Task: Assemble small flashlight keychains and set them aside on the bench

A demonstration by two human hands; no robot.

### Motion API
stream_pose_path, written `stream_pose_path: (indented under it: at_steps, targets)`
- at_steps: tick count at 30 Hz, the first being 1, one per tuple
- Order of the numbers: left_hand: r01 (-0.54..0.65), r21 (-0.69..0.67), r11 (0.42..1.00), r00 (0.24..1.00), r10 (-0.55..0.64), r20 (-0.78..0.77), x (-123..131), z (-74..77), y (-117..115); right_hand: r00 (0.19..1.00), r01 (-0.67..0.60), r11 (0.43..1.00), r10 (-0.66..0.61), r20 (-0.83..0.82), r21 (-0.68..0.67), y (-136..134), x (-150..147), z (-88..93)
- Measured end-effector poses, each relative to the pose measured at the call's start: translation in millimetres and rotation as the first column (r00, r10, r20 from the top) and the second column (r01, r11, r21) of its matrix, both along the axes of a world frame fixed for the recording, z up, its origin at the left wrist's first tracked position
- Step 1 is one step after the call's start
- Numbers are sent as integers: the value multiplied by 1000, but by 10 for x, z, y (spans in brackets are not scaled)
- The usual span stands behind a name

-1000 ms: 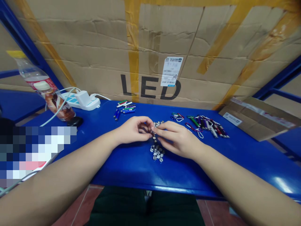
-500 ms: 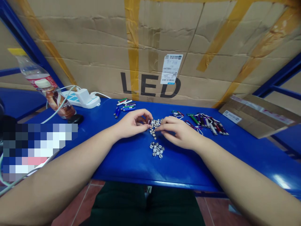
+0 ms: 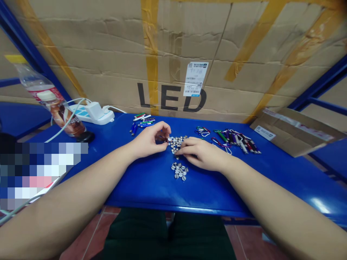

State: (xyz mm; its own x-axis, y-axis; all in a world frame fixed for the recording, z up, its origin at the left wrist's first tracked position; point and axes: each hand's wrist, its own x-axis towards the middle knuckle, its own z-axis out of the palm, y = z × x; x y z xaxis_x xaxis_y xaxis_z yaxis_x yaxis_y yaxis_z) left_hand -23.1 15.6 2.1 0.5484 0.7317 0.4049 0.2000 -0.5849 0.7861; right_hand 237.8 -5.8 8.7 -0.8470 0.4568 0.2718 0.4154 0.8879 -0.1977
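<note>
Left hand has drawn back from the button cells, its fingers pinched narrowly on a small dark item; right fingers touch the cells, grip unclear, with a second heap nearer on the bench

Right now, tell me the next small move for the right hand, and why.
Probably pinch one cell from the loose pile of silver button cells with the right hand: its fingers already rest at the pile's edge. The left hand seems occupied, pinching a small dark piece, so the right looks the better one to pick.
</note>
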Motion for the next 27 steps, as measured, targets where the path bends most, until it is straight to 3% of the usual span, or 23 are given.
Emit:
stream_pose_path:
  at_steps: [9,13,21,27]
  targets:
    - [-3,180,984,992,26,-121,-16,26,16,999,47,999,-48,20,25,53,-7,-68]
    - [-3,214,977,986,38,-163,-23,31,19,994,98,994,-95,-56,46,76,14,-69]
    - [13,173,985,987,15,-158,-16,22,15,976,209,978,-210,58,18,40,-77,-74]
    - [17,153,988,985,9,-171,-12,21,7,935,353,931,-349,58,-90,37,-25,-21]
